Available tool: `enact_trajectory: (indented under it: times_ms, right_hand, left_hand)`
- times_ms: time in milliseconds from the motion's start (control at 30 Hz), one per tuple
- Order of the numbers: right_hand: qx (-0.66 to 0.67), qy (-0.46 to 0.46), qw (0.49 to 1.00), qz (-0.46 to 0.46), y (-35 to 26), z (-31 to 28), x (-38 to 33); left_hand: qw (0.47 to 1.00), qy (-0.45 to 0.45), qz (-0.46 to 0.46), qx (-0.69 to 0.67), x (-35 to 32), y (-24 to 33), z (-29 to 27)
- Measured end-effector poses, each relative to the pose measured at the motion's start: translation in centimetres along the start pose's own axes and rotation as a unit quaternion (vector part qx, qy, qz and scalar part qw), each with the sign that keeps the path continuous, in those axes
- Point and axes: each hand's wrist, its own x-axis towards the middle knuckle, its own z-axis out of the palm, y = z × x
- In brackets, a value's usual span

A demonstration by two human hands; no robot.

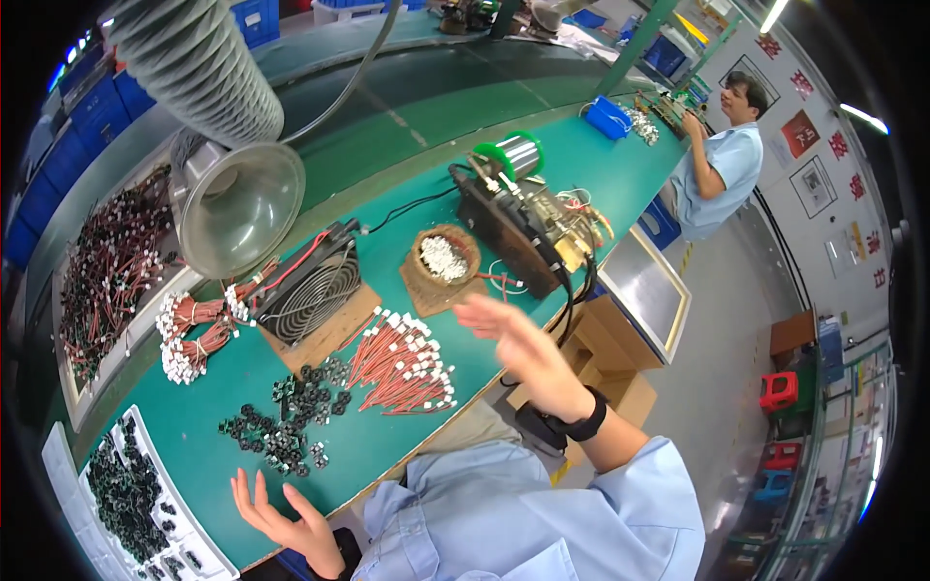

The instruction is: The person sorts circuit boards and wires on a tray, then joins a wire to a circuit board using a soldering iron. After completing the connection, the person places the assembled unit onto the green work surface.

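Black components (284,441) could scatter if the left hand (298,531), its grip released, brushes them; the blurred right hand (531,351) looks empty.

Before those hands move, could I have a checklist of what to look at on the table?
1. Left fingers empty: ok, spread open beside the black parts.
2. Right fingers empty: ok, though blurred; nothing visible in them.
3. Black parts in neat rows: not ok, they lie in a loose heap.
4. Red wires within view: ok, spread on the green table.
5. Bowl upright: ok, with white pieces inside.
6. Fan spinning: cannot tell from one still picture.
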Motion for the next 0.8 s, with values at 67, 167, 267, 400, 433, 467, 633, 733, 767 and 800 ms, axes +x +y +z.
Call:
enact_trajectory:
  times_ms: [67,167,267,400,433,467,633,733,767,800]
  right_hand:
    - [0.169,0.063,0.984,0.010,1.4,-2.1,0.2]
    - [0.493,0.148,0.857,0.013,3.7,-5.0,2.7]
    - [0.655,0.196,0.730,0.001,5.3,-5.1,4.3]
    - [0.673,0.193,0.713,0.004,5.7,-5.9,5.3]
    - [0.665,0.204,0.718,0.015,5.7,-6.1,5.4]
    - [0.657,0.214,0.723,0.026,5.7,-6.4,5.5]
    - [0.623,0.221,0.750,-0.007,4.2,-6.5,5.9]
    - [0.508,0.243,0.824,-0.057,4.1,-5.8,4.9]
    - [0.446,0.251,0.855,-0.080,4.1,-5.4,4.6]
    - [0.451,0.244,0.856,-0.072,3.9,-4.8,3.9]
  left_hand:
    - [1.000,0.008,0.014,0.013,0.0,0.0,0.3]
    - [0.999,0.043,0.029,0.016,-0.7,-0.5,0.8]
    - [0.995,0.070,0.046,0.048,-0.1,1.2,0.3]
    - [0.989,0.081,0.084,0.096,0.6,3.0,-0.3]
    - [0.986,0.082,0.102,0.100,0.7,3.1,-0.3]
    - [0.984,0.083,0.120,0.104,0.8,3.2,-0.3]
    - [0.986,0.067,0.122,0.095,0.9,3.7,-0.1]
    - [0.971,0.098,0.180,0.123,1.4,3.9,-0.3]
    - [0.970,0.097,0.181,0.127,1.4,3.2,-0.1]
    - [0.978,0.069,0.163,0.108,0.8,1.6,0.2]
